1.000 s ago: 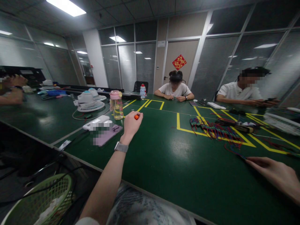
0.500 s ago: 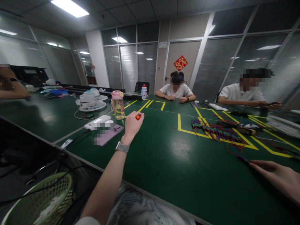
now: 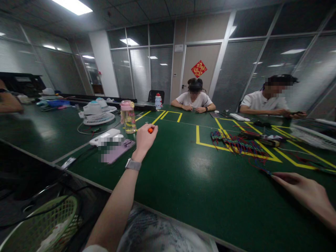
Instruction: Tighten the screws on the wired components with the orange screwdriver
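My left hand [image 3: 145, 136] is closed around a small round orange object [image 3: 150, 130], most of it hidden by the fingers. It hovers over or rests on the green table just right of a clear bottle with a pink lid [image 3: 128, 117]. A pale purple phone [image 3: 119, 151] lies beside my left wrist. At the right, my right hand [image 3: 301, 192] pinches the end of thin red and blue wires [image 3: 262, 169]. These run up toward a pile of red, blue and green wires [image 3: 237, 144] lying across yellow tape lines.
A white device [image 3: 105, 136] and small white fans [image 3: 98, 113] stand at the left. One person [image 3: 194, 99] sits across the table, another [image 3: 267, 101] to the right. A white basket [image 3: 313, 136] is at the right edge, a green basket [image 3: 61, 206] below the table at left.
The view has shifted slightly, so most things sit a little further left. Both hands keep their grips, with the orange object and the wires still in them.
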`<state>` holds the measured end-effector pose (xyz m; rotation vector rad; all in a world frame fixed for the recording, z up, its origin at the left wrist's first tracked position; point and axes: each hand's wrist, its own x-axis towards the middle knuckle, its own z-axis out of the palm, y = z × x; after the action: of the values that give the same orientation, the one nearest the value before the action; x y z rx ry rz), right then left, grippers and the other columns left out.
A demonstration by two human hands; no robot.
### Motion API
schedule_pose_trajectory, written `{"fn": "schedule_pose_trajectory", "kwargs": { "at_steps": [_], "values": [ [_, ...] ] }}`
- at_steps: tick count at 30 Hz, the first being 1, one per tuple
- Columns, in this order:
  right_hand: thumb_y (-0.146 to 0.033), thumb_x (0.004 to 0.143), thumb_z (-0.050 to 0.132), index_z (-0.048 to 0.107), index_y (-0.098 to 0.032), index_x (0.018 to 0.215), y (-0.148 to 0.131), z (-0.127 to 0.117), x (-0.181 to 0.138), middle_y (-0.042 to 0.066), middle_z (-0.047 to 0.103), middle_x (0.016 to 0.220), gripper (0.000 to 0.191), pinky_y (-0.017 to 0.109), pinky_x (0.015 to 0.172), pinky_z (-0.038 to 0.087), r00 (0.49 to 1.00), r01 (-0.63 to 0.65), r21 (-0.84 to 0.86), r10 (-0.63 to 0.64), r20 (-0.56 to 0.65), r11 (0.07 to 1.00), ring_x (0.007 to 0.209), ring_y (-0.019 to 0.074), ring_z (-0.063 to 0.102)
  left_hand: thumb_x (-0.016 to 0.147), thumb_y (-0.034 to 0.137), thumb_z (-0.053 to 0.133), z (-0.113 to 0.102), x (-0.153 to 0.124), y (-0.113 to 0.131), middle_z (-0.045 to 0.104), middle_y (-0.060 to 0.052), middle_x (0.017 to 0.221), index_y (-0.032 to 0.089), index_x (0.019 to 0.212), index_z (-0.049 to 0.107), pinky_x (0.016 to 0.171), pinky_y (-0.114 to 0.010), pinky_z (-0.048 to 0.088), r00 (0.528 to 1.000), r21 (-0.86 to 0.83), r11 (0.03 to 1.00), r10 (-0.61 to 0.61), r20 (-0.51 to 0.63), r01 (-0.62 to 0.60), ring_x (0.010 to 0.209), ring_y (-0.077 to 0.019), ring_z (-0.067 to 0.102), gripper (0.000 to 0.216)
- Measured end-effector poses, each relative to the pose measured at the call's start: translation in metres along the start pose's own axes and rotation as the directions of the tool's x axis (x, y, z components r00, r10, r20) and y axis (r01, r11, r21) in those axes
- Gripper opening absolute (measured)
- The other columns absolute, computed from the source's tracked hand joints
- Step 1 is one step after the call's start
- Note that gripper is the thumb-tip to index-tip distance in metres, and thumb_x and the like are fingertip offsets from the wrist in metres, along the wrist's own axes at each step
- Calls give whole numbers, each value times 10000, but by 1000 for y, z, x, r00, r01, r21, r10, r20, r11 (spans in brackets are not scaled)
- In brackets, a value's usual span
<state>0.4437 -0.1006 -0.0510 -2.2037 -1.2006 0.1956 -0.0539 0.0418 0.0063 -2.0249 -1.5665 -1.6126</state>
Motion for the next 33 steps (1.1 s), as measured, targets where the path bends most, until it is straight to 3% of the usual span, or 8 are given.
{"fn": "schedule_pose_trajectory", "kwargs": {
  "at_steps": [25,33],
  "values": [
    [-637,445,600,762,-226,765,15,8,12,76,736,781,546,372,596,492,1000,13,1,-13,-4,1000,789,338,659,818,335,516,0,0,1,673,-31,764,176,724,665,691,-259,420,1000,7,1000,14,-6,-14,704,-151,596,237],
    [-641,491,561,763,-214,787,13,11,10,75,734,792,558,374,627,489,997,76,-49,-77,-11,996,799,335,659,816,330,516,0,1,1,673,-34,760,177,705,661,691,-258,420,1000,4,1000,5,-1,-5,708,-152,598,238]
  ]
}}
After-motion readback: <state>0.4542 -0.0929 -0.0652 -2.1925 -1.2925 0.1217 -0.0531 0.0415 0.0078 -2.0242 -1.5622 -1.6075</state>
